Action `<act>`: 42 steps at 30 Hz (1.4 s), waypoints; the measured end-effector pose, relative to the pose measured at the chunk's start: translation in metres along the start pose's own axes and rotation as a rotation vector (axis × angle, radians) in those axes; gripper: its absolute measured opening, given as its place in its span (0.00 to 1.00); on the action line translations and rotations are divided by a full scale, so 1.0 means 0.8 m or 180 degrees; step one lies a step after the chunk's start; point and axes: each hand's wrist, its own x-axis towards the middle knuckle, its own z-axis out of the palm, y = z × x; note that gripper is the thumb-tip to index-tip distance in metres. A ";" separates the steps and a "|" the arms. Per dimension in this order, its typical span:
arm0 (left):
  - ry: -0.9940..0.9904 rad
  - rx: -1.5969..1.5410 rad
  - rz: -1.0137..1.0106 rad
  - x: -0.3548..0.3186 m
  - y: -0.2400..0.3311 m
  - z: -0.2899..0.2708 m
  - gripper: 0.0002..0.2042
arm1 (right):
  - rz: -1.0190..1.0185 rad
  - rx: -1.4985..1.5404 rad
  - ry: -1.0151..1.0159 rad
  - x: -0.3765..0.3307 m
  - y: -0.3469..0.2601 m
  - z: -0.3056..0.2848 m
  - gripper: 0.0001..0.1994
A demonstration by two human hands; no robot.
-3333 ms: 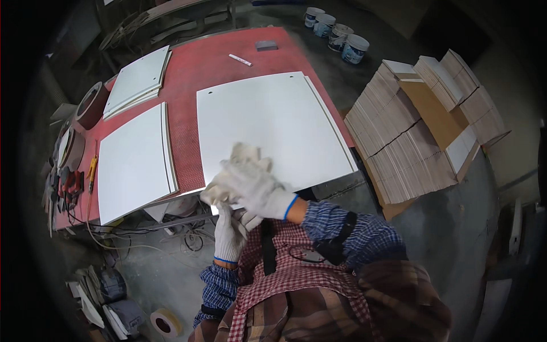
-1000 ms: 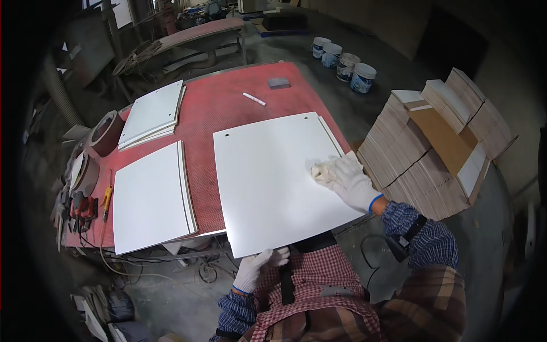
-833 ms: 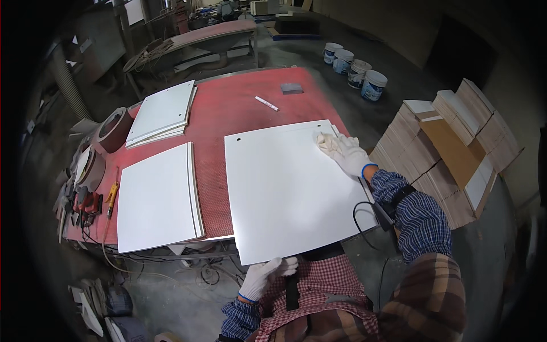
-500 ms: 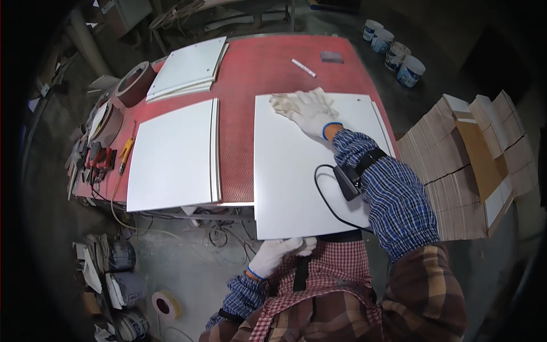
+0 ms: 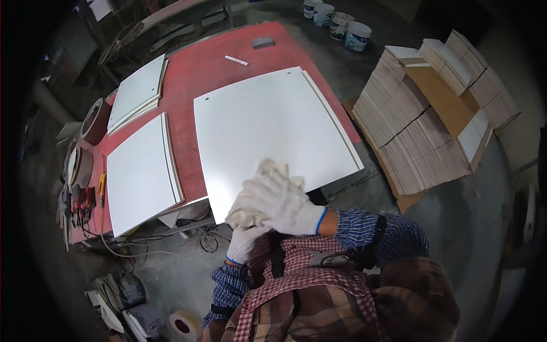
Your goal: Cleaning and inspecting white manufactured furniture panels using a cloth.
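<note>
A white panel (image 5: 259,119) with small holes near its far corners lies stacked on another at the near right of the red table. My right hand (image 5: 279,205), in a white knit glove, is over the panel's near edge with a cream cloth (image 5: 272,169) gripped under it. Part of the cloth sticks out past the fingers. Just below, my left hand (image 5: 244,242), also gloved, is at the panel's near left corner. Its fingers are mostly hidden behind the right hand and the cloth.
More white panels (image 5: 139,171) lie on the red table (image 5: 211,77) at the left, beside sanding-belt rolls (image 5: 96,121) and a yellow-handled air gun (image 5: 102,185). A white marker (image 5: 236,60) and a grey block (image 5: 262,43) lie farther back. Stacked boards (image 5: 410,137) stand at right, buckets (image 5: 358,37) behind.
My right hand has drawn the cloth from the panel's far edge back to its near edge, close to my left hand. The view has shifted to the right.
</note>
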 end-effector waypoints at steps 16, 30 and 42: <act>0.1688 -0.3555 -0.0163 0.062 0.130 0.068 0.23 | 0.4072 0.1411 0.2371 -0.267 0.099 -0.064 0.27; 0.3127 -0.3404 0.0891 -0.066 0.086 -0.149 0.10 | 0.3744 0.2583 0.3384 -0.286 0.079 -0.054 0.25; 0.3982 -0.3401 0.1573 -0.168 -0.072 -0.362 0.14 | 0.3853 0.2465 0.2951 -0.273 0.073 -0.048 0.20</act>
